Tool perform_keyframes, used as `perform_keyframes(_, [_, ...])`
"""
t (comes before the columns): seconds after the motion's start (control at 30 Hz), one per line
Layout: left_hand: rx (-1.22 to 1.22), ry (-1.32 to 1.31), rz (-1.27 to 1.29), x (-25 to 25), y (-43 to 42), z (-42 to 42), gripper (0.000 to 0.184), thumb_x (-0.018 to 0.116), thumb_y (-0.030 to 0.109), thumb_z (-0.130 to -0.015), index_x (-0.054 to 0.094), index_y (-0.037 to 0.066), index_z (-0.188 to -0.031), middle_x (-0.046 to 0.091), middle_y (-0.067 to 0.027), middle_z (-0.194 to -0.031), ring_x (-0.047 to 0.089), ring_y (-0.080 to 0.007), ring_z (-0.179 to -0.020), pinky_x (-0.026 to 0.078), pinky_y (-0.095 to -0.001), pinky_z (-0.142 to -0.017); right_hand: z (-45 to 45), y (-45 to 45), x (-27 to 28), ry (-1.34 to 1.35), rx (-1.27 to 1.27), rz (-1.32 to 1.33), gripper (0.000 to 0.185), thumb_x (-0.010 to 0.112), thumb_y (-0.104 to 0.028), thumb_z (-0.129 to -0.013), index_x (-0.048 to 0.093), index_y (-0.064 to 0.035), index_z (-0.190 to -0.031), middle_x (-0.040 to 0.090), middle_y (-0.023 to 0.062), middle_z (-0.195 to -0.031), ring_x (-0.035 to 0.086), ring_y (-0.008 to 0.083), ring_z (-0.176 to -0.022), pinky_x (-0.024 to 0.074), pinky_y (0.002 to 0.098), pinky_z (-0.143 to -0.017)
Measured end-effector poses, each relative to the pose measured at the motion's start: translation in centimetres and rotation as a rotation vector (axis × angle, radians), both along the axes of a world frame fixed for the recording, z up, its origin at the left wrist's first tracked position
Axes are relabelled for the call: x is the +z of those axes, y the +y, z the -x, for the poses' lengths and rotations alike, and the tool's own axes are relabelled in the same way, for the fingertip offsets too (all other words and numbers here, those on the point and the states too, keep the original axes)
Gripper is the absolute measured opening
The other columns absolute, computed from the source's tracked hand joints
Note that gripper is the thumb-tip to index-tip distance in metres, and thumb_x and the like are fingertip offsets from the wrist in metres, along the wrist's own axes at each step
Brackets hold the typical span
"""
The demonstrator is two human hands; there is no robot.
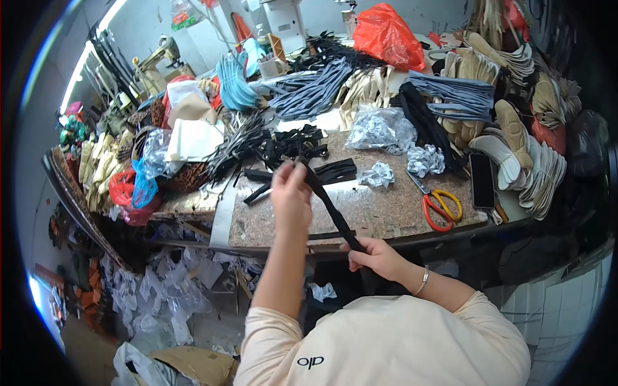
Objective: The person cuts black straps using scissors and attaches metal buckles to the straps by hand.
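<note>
A black fabric strip (pixel 331 209) stretches slantwise between my two hands, just above the front of the worktable. My left hand (pixel 291 186) pinches its upper end, close to a heap of black strips (pixel 293 145). Lower down and to the right, my right hand (pixel 376 256) has its fingers closed round the other end, near the table's front edge. Behind the held strip lie more black strips (pixel 338 170) on the speckled tabletop (pixel 393 209). The exact ends of the strip are partly covered by my fingers.
Scissors with red and yellow handles (pixel 443 209) and a phone (pixel 481 180) lie at the right. Crumpled clear plastic (pixel 383 128), grey-blue strips (pixel 315 90) and a red bag (pixel 388 37) stand further back. Beige padded pieces (pixel 515 132) pile up at the right edge. Plastic scraps (pixel 161 289) cover the floor.
</note>
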State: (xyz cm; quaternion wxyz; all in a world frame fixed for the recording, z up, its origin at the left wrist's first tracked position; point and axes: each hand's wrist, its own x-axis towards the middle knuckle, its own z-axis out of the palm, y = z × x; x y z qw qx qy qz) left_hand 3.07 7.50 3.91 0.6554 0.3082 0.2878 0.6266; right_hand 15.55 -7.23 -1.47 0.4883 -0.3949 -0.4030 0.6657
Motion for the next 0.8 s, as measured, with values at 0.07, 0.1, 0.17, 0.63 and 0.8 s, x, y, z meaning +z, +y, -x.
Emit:
perform_keyframes(0.07, [0.005,0.014,-0.005,0.3,3.8,2.0,0.033,0.061,0.006,-0.082,0.047,0.001,-0.112,0.055,-0.0076,-0.084,0.050,-0.0111,-0.065,0.040,-0.0180,-0.055,-0.6,-0.1,-1.4,-0.012,-0.003,0.040,0.019,0.052,-0.010,-0.090,0.056,0.0009,-0.105,0.059,0.0049,-0.077,0.056,0.0108,-0.069,0.0478,0.0202,-0.065])
perform_keyframes(0.1, [0.015,-0.015,-0.002,0.2,5.3,2.6,0.032,0.060,0.006,-0.083,0.048,0.002,-0.112,0.055,-0.0077,-0.084,0.052,-0.0118,-0.066,0.041,-0.0184,-0.055,-0.7,-0.4,-2.2,-0.018,-0.005,0.067,0.019,0.051,-0.010,-0.090,0.056,0.0013,-0.105,0.059,0.0054,-0.077,0.056,0.0112,-0.068,0.0484,0.0208,-0.066])
perform_keyframes(0.17, [0.017,-0.039,0.013,-0.1,7.1,3.4,0.029,0.059,0.005,-0.084,0.049,0.002,-0.111,0.056,-0.0082,-0.083,0.056,-0.0137,-0.069,0.044,-0.0198,-0.057,-0.6,-1.5,-2.9,-0.025,0.003,0.117,0.020,0.051,-0.011,-0.091,0.056,0.0016,-0.105,0.060,0.0059,-0.076,0.057,0.0115,-0.068,0.0490,0.0214,-0.066])
perform_keyframes(0.63, [0.247,-0.118,0.124,-6.6,12.3,6.7,0.029,0.060,-0.002,-0.080,0.051,0.001,-0.108,0.059,-0.0126,-0.090,0.061,-0.0204,-0.072,0.051,-0.0262,-0.062,1.2,-2.4,-1.9,-0.079,0.195,0.092,0.029,0.047,-0.021,-0.093,0.062,0.0018,-0.083,0.063,0.0076,-0.075,0.058,0.0136,-0.063,0.0475,0.0220,-0.064])
perform_keyframes(0.8, [0.234,0.166,-0.045,-4.2,2.1,13.5,0.018,0.057,0.002,-0.080,0.054,0.001,-0.098,0.056,-0.0083,-0.082,0.052,-0.0133,-0.067,0.042,-0.0202,-0.061,-3.4,-1.8,2.0,-0.384,0.326,-0.201,0.034,0.047,-0.023,-0.093,0.063,0.0009,-0.076,0.063,0.0069,-0.072,0.056,0.0142,-0.063,0.0457,0.0232,-0.065])
